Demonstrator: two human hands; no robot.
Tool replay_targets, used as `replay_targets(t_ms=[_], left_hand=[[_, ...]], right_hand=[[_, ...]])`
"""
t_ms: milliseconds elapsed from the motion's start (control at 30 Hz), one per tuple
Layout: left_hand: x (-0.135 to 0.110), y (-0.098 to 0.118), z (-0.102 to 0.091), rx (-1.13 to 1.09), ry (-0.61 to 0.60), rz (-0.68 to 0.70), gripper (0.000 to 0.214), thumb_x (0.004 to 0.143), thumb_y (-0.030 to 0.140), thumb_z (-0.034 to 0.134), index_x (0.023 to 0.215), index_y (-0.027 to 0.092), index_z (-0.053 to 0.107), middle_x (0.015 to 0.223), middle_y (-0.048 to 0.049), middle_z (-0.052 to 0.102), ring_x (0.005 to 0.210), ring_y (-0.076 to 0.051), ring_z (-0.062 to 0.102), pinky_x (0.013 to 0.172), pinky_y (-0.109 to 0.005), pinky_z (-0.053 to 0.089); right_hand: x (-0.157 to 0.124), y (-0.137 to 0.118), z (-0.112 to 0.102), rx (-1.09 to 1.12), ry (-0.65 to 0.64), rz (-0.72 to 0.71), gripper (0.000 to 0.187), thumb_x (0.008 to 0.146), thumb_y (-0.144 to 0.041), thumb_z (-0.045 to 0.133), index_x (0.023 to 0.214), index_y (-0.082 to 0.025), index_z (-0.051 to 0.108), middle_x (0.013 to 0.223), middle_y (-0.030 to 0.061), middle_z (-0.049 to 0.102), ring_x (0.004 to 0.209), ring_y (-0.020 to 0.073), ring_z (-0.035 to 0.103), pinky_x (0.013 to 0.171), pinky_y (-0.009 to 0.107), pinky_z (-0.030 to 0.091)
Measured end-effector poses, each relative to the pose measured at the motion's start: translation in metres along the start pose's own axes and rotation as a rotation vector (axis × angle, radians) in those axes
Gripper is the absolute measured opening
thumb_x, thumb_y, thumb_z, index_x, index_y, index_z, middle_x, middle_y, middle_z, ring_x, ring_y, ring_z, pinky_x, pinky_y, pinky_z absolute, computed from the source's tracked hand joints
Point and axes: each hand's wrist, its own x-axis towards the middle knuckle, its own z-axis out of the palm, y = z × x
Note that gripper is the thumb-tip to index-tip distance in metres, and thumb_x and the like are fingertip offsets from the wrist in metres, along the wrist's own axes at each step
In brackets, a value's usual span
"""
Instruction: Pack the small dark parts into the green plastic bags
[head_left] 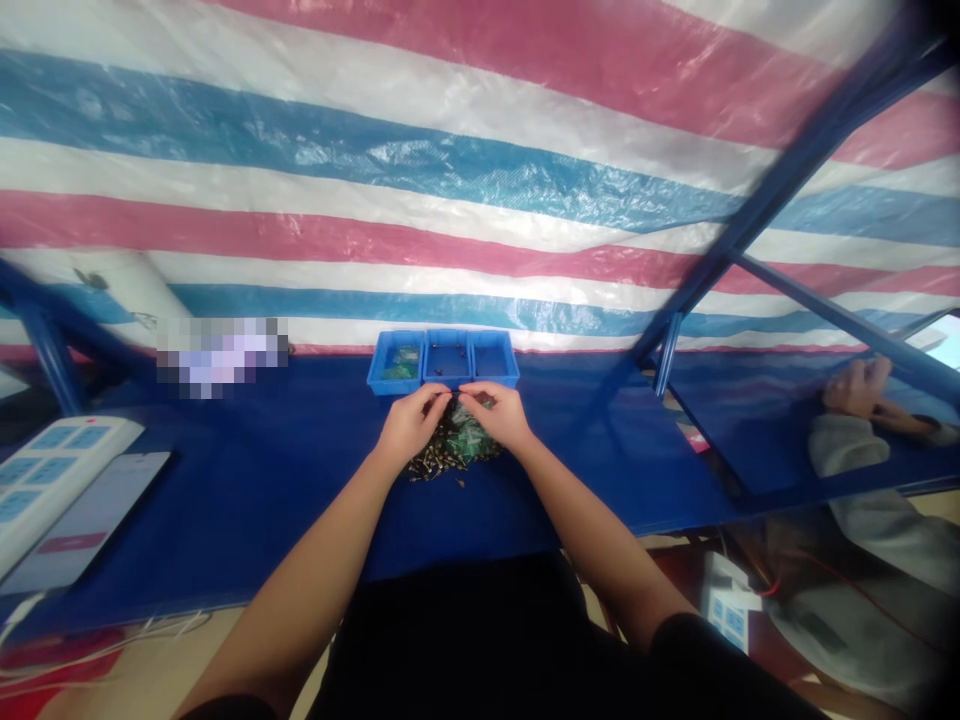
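Head view: left hand [410,423] and right hand [496,415] curve over a loose heap of small screws and green pieces [454,445], fingertips nearly meeting; any pinch is hidden. The heap lies on the blue table [300,480], just near three blue bins [446,384]. Risk: a hasty sweep could scatter screws.

The left hand [409,425] and right hand [499,415] touch a messy pile of tiny dark and green parts [450,455] — it lies on a blue table [300,450], just below three blue trays [442,362].
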Motion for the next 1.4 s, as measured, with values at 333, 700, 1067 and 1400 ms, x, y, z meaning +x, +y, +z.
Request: replay_targets(t_ms=[333,700,1067,1400], left_hand=[[-0.0008,-0.0017,0.0017,-0.008,0.023,0.003,0.028,0.093,0.044,0.052,0.105,0.022,0.064,0.074,0.0015,0.065,0.064,-0.012,0.061,0.066,-0.022,0.047],[0.0001,-0.0007,-0.0004,-0.003,-0.016,0.001,0.029,0.095,0.044,0.046,0.098,0.022,0.065,0.080,-0.0005,0.069,0.065,-0.013,0.062,0.064,-0.023,0.046],[-0.0001,0.0021,-0.0014,0.001,0.021,0.028,0.029,0.093,0.045,0.050,0.099,0.021,0.066,0.074,0.0009,0.066,0.063,-0.012,0.060,0.064,-0.022,0.046],[-0.0009,0.0008,-0.0001,0.003,-0.004,-0.004,0.032,0.094,0.047,0.047,0.100,0.021,0.065,0.078,-0.0004,0.069,0.066,-0.013,0.063,0.065,-0.023,0.047]], right_hand=[[0.0002,-0.0026,-0.0007,0.010,0.017,0.001,0.025,0.079,-0.036,0.068,0.096,-0.019,0.075,0.090,0.0057,0.075,0.076,0.0173,0.069,0.075,0.030,0.057],[0.0002,-0.0013,-0.0009,-0.012,0.004,-0.004,0.025,0.080,-0.037,0.068,0.096,-0.020,0.075,0.090,0.0049,0.075,0.075,0.0169,0.069,0.076,0.030,0.057],[0.0006,-0.0028,-0.0010,-0.002,0.016,0.000,0.026,0.080,-0.038,0.068,0.096,-0.019,0.075,0.090,0.0052,0.075,0.075,0.0170,0.069,0.075,0.030,0.057],[-0.0004,-0.0023,-0.0011,-0.009,0.008,0.008,0.026,0.080,-0.039,0.067,0.097,-0.020,0.075,0.090,0.0049,0.075,0.075,0.0166,0.069,0.076,0.030,0.057]])
